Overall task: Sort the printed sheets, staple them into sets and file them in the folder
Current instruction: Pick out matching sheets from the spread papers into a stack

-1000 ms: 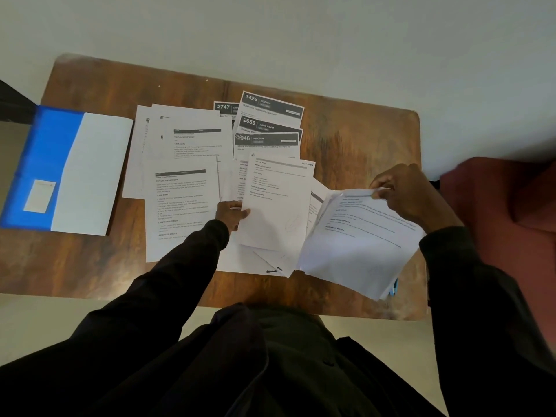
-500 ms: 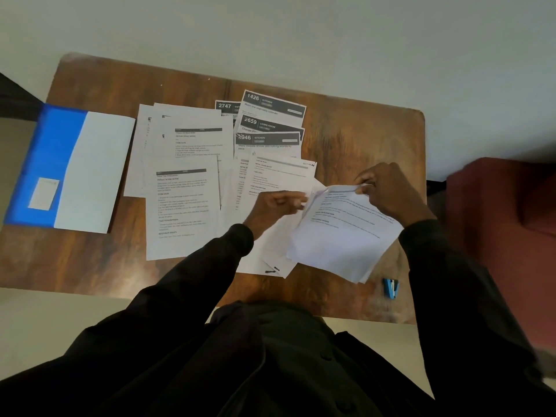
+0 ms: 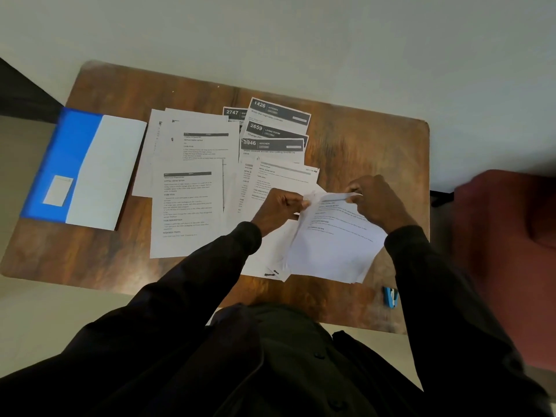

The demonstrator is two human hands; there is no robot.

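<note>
Sorting underway: my left hand (image 3: 281,206) and right hand (image 3: 377,200) pinch a sheaf of sheets (image 3: 334,251); stapler (image 3: 390,297) untouched, folder (image 3: 81,167) lying open on the surface (image 3: 376,152).

Wooden table (image 3: 361,152): blue folder (image 3: 75,164), spread printed sheets (image 3: 186,212), blue stapler (image 3: 390,297).

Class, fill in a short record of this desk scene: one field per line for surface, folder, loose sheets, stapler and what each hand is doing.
surface: wooden table
folder: blue folder, open, far left
loose sheets: printed sheets spread mid-table
stapler: blue stapler, near right edge, untouched
left hand: left hand pinching held stack
right hand: right hand gripping its top edge
</note>
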